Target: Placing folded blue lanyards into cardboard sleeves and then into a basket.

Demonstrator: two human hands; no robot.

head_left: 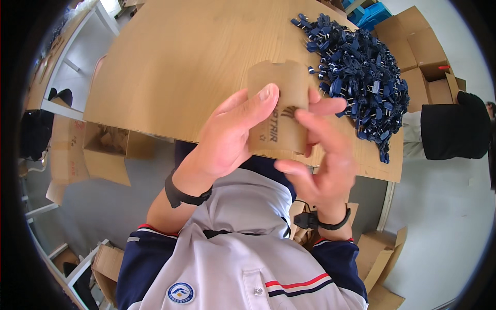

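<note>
A brown paper packet (292,82) with dark print is held upright over the table's near edge. My left hand (227,132) grips its left side, the thumb lying across the front and the fingers going behind. Fingertips show past the packet's right edge. Beside that edge is my right hand (330,155), slightly blurred, its fingers apart and curved; one fingertip is at the front of the packet. The right thumb points left, below the packet's lower corner. Whatever the packet contains is hidden.
A heap of dark blue corded plugs (361,77) covers the right side of the wooden table (175,67). Open cardboard boxes stand left (106,150), far right (429,77) and lower right (377,253). A person in black (454,129) is at the right. A white-framed rack (67,51) stands left.
</note>
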